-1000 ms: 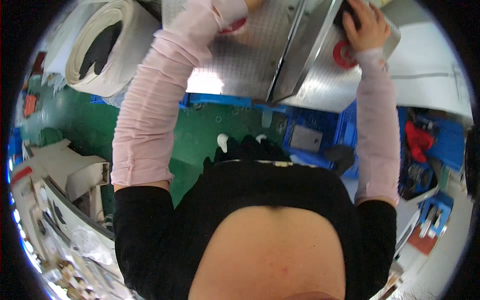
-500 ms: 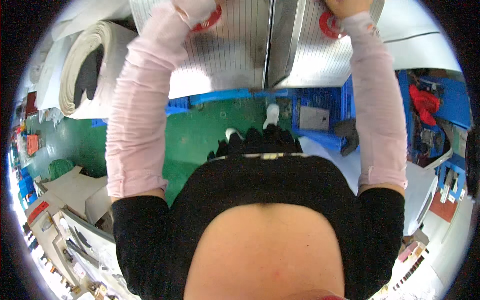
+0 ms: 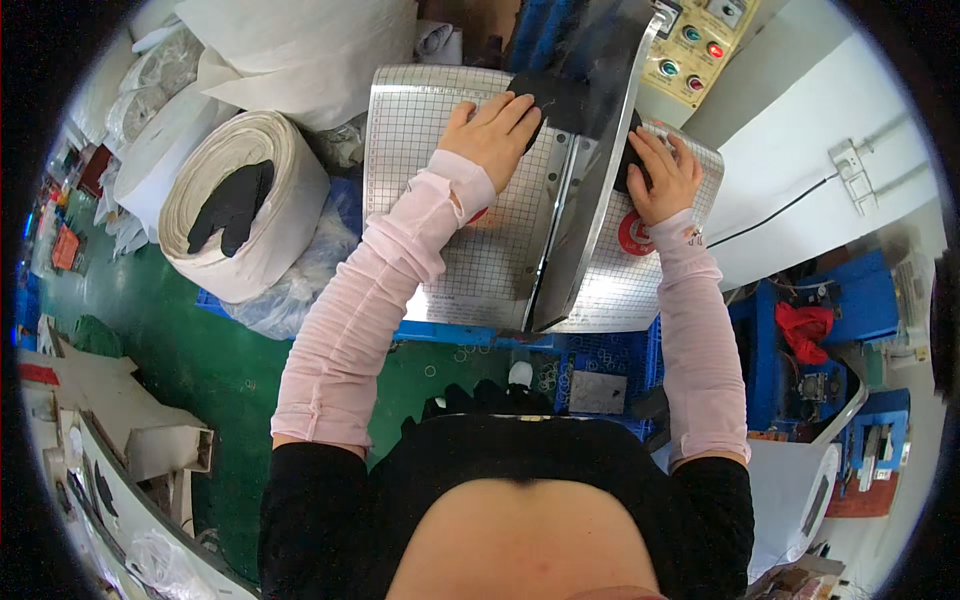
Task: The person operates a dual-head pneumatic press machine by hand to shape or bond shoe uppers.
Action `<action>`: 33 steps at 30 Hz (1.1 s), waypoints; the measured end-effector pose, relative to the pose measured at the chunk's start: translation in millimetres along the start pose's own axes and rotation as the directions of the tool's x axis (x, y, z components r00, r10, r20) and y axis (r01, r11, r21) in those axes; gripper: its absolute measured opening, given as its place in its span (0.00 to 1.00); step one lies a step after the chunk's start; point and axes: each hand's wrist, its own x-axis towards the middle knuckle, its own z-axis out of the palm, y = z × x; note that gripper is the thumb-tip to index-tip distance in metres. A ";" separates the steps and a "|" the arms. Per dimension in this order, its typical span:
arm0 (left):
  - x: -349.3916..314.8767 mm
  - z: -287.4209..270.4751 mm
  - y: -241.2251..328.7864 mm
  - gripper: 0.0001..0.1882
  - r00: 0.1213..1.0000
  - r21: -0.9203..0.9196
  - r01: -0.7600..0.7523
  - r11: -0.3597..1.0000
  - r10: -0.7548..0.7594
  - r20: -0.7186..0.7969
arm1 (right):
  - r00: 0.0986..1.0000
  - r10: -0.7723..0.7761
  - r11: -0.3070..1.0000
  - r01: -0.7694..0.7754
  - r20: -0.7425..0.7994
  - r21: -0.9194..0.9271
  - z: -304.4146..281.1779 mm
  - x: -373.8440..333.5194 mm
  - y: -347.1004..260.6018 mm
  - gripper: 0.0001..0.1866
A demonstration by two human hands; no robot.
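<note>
A flat black piece (image 3: pixel 560 103) of sheet-like material lies on a gridded metal board (image 3: pixel 420 130) at the upper middle. My left hand (image 3: pixel 490 142) rests palm down at its left edge, fingers stretched and slightly apart. On the other side of a tall upright metal plate (image 3: pixel 603 165), my right hand (image 3: pixel 667 178) lies over more black material (image 3: pixel 630 155), with its fingers spread. The plate hides whether the black parts join. Beneath my right hand, a gridded board (image 3: pixel 610 285) bears a round red sticker (image 3: pixel 634 235). Both forearms wear pale pink sleeves.
To the left stands a thick cream roll (image 3: pixel 245 200) with black cut pieces (image 3: pixel 232 210) on top. A yellowish control panel (image 3: pixel 700 45) with several buttons is at the upper right. Blue machinery (image 3: pixel 840 300) with red cloth (image 3: pixel 803 333) stands at the right, and a blue crate (image 3: pixel 600 365) below.
My view has tilted up, so the boards, upright plate and control panel show more fully. Both hands, partly cut off at the top edge before, are now in full view on the black material.
</note>
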 end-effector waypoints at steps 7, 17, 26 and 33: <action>0.1 -0.3 -1.7 0.24 1.000 0.029 -0.005 1.000 0.005 0.003 | 1.000 0.025 0.999 -0.025 -0.010 0.020 0.8 0.3 -0.3 0.22; 4.0 -3.9 1.3 0.25 0.999 0.030 0.018 0.999 -0.019 0.031 | 1.000 0.017 0.999 -0.016 -0.022 0.050 5.5 8.4 5.5 0.22; 14.1 -3.7 -2.5 0.24 0.999 -0.003 0.047 0.999 -0.047 0.025 | 0.999 0.033 0.998 -0.031 -0.034 0.060 12.4 17.0 7.5 0.22; 16.5 -3.4 0.0 0.24 0.997 -0.002 0.077 0.997 -0.077 0.029 | 0.998 0.045 0.997 -0.043 -0.044 0.060 13.9 18.2 8.4 0.22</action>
